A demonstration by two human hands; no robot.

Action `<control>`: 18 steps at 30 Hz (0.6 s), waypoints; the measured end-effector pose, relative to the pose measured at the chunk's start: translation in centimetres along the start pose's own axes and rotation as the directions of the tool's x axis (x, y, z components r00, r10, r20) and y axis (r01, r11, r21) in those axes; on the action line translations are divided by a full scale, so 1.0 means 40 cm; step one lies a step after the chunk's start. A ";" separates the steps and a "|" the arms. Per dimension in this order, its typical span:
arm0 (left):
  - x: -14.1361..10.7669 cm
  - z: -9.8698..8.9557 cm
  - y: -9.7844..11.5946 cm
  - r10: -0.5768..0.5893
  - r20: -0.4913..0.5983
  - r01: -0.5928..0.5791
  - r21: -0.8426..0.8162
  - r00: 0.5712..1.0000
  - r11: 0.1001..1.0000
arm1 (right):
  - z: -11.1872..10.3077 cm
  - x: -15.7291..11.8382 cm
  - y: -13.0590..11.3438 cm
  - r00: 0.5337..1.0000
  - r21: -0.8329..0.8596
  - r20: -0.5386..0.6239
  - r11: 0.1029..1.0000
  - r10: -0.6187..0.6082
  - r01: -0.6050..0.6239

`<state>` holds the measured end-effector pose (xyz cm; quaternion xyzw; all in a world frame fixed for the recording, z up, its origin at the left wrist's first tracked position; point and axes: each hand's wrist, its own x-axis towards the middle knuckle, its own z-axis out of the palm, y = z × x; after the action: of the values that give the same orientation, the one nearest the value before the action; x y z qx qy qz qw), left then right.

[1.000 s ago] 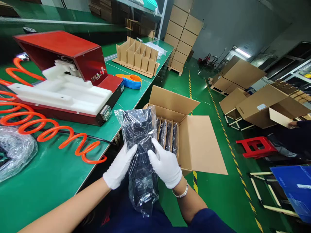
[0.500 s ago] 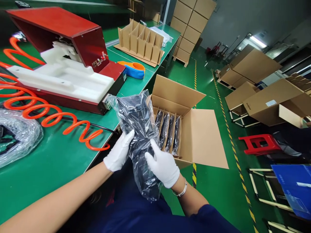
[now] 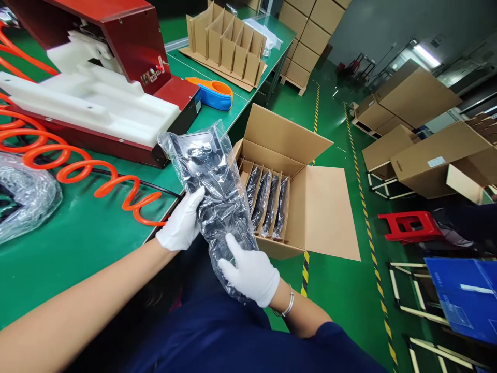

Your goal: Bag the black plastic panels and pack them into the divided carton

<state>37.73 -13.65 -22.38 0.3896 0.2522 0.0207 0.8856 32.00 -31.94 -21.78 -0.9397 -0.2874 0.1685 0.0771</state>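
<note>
A black plastic part in a clear bag (image 3: 221, 202) is held in front of my body, tilted with its top end to the upper left. My left hand (image 3: 181, 219), in a white glove, grips the bag's left edge, its fingers hidden underneath. My right hand (image 3: 250, 269), also gloved, is closed on the lower right of the bag, with thumb and forefinger lying on the film. Just right of the bag stands an open cardboard box (image 3: 292, 206). Several bagged black parts (image 3: 267, 202) stand upright between its cardboard dividers.
On the green table (image 3: 97, 217) stands a red machine with a white bed (image 3: 116, 109); an orange coiled hose (image 3: 77, 171) lies before it. Behind are a tape roll (image 3: 215, 96) and a cardboard divider grid (image 3: 229, 46). A red stool (image 3: 407, 226) and another person's leg are at right.
The bagged part has turned to lie flatter, showing more of its face. My right hand has slid down and left along it. The view has shifted slightly.
</note>
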 end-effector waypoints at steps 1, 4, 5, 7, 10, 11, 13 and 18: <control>-0.003 0.003 0.003 0.001 -0.013 -0.001 0.002 1.000 1.000 | 0.000 0.004 0.007 0.999 0.003 -0.001 0.999 0.044 -0.044; -0.007 0.008 0.010 0.019 -0.030 -0.019 0.013 0.999 1.000 | -0.002 0.003 0.033 0.989 0.002 -0.030 0.990 0.143 -0.143; -0.008 0.009 0.011 0.022 -0.034 -0.021 0.015 0.999 1.000 | -0.003 -0.001 0.042 0.988 0.009 -0.039 0.989 0.150 -0.150; -0.007 0.010 0.014 0.009 -0.048 -0.008 0.020 0.999 1.000 | -0.010 -0.014 0.060 0.990 0.074 -0.059 0.990 0.128 -0.123; -0.006 0.009 0.015 -0.007 -0.058 0.009 0.027 0.998 1.000 | -0.028 -0.026 0.103 0.970 0.319 -0.192 0.944 0.148 -0.081; -0.005 0.008 0.014 -0.008 -0.052 0.010 0.031 0.999 0.999 | -0.034 -0.024 0.122 0.949 0.406 -0.248 0.910 0.197 -0.083; -0.003 0.005 0.011 -0.009 -0.041 0.011 0.041 0.999 0.999 | -0.035 -0.008 0.164 0.904 0.542 -0.306 0.835 0.298 -0.092; 0.001 -0.007 -0.003 0.005 -0.024 -0.004 0.071 1.000 0.997 | 0.038 0.063 0.220 0.992 0.783 -0.004 0.617 0.128 -0.077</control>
<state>37.62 -13.53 -22.65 0.4209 0.2627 0.0185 0.8680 37.94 -37.69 -26.00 -0.8325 -0.1296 0.2527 0.4757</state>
